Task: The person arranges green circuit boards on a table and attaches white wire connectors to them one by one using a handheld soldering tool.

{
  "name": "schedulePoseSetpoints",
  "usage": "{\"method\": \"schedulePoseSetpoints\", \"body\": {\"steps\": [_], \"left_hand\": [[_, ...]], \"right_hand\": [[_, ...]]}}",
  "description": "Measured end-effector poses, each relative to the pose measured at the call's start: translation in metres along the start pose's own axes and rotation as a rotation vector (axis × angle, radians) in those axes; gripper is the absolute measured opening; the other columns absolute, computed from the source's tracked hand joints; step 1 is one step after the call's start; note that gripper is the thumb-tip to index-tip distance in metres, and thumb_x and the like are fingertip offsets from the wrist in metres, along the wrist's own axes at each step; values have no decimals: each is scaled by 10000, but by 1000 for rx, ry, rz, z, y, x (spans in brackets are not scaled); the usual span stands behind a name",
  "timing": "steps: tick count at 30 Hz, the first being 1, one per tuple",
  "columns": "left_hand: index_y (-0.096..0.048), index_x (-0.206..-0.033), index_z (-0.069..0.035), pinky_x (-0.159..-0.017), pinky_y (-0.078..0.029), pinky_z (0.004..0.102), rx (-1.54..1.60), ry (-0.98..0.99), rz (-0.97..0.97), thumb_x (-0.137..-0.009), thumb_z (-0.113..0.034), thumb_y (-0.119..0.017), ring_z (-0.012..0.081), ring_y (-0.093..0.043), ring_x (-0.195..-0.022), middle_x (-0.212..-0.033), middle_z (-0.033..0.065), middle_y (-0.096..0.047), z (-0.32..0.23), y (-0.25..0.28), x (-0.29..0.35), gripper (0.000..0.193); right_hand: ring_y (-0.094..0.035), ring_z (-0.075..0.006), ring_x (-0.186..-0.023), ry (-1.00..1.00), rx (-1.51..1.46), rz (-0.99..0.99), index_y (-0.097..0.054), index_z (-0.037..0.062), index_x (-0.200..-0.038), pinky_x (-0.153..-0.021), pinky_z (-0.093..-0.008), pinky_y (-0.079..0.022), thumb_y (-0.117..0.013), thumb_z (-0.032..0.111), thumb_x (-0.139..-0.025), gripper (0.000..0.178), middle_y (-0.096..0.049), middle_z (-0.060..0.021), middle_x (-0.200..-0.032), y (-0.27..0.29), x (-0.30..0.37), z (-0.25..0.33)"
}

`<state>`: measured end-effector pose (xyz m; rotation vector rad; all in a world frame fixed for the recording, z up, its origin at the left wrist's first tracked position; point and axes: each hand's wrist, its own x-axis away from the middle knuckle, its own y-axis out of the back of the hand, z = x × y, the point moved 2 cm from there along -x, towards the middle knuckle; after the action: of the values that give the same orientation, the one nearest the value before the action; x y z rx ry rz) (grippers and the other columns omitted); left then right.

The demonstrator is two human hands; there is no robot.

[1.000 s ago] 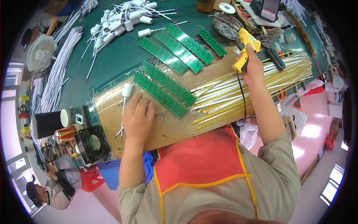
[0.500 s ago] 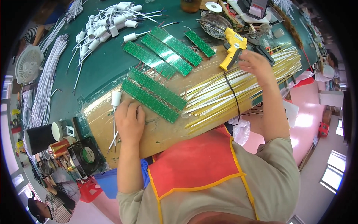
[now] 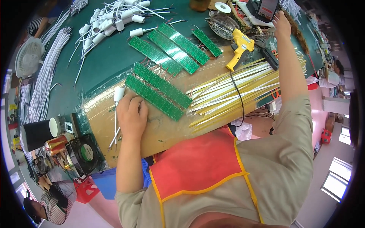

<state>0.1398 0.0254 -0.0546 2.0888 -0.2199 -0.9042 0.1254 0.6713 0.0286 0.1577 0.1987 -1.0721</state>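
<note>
Apparently my step is a reach: right hand (image 3: 282, 26) beside the phone (image 3: 266, 10), left hand (image 3: 131, 116) curled by a white socket (image 3: 119, 94). I can't tell either grip from here; a light touch seems called for.

And nothing here can be read outright! On the yellow gun-shaped tool (image 3: 242, 46) sits a pale label (image 3: 246, 39), its print too small; over on the black fan (image 3: 80, 160), a green round sticker (image 3: 86, 153), blurred; up top, the lit phone screen (image 3: 267, 7), its marks illegible too.
</note>
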Motion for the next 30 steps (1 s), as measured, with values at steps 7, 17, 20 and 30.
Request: {"method": "schedulePoseSetpoints", "body": {"steps": [7, 17, 20, 30], "left_hand": [[-662, -860, -45, -795, -460, 419, 20, 36, 12, -748, -53, -696, 321, -595, -884, -980, 120, -641, 0, 1, -2, 117], [-665, -870, -35, -809, -471, 417, 25, 34, 10, -750, -43, -695, 325, -602, -908, -1002, 129, -647, 0, 1, -3, 123], [-664, -875, -34, -811, -472, 418, 27, 33, 15, -750, -41, -695, 328, -602, -911, -1006, 129, -647, 0, 0, -3, 128], [-662, -867, -27, -813, -475, 417, 33, 42, 11, -750, -39, -694, 326, -604, -915, -1004, 132, -646, -1, 1, -4, 122]], "right_hand": [[-570, -232, -1150, -53, -45, 57, -543, 31, -1294, -975, -383, -468, -554, 327, -975, 436, -592, -106, -1264, 7, -12, -14], [-565, -235, -1133, -31, 26, 102, -562, 24, -1294, -931, -380, -505, -660, 310, -921, 480, -596, -110, -1228, 15, -26, -26], [-560, -239, -1144, 21, 107, 105, -570, 23, -1290, -924, -376, -514, -723, 340, -869, 549, -590, -115, -1234, 7, -14, -23], [-471, -291, -1263, -78, 105, 152, -551, 5, -1307, -965, -387, -506, -765, 383, -824, 650, -518, -140, -1341, 14, -8, -13]]}}
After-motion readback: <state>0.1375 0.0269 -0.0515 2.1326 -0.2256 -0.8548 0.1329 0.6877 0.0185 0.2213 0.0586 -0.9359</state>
